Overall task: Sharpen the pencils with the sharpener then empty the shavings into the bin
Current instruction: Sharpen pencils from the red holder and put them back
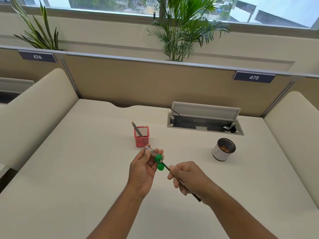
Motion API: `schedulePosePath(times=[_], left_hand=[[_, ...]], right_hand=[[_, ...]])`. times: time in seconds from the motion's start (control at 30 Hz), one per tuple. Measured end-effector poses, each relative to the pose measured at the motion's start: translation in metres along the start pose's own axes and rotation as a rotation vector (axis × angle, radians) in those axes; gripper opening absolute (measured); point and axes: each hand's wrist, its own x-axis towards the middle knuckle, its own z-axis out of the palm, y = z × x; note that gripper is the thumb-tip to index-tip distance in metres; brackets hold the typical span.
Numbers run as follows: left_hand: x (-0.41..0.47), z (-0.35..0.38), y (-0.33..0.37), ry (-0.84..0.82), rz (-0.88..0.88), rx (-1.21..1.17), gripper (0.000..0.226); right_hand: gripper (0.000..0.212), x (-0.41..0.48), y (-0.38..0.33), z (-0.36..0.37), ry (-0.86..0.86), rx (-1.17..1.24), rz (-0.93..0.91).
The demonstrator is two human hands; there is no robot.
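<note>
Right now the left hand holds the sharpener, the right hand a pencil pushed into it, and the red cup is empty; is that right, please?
Not quite: the head view shows the red cup holds pencils. The left hand does hold the sharpener, and the right hand the pencil.

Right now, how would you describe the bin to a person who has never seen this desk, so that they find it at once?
Start at the open cable hatch sunk in the desk, far right. Just in front of it stands the bin, a small round cup. Unlike the square red holder to its left, it is white outside, with brown shavings inside.
</note>
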Motion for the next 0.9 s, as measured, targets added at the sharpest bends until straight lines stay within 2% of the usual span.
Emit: schedulePosePath(times=[0.13, 0.4, 0.57, 0.77, 0.9], left_hand=[[0.006, -0.006, 0.004, 0.029, 0.031, -0.013, 0.024], [0.025, -0.017, 0.008, 0.102, 0.044, -0.008, 0.029], [0.031, -0.015, 0.017, 0.159, 0.02, -0.077, 0.024], [0.048, -0.021, 0.027, 0.235, 0.009, -0.167, 0.021], [0.061, -0.031, 0.035, 0.273, 0.018, -0.204, 0.032]], right_hand=[[0.041, -0.003, 0.004, -0.002, -0.019, -0.015, 0.02], [0.039, 0.004, 0.006, -0.009, -0.016, 0.024, -0.043], [0.024, 0.021, -0.002, -0.011, 0.004, 0.054, -0.07], [0.007, 0.067, -0.035, -0.005, 0.192, 0.009, -0.179], [0.004, 0.121, -0.072, 0.007, 0.339, -0.203, -0.368]])
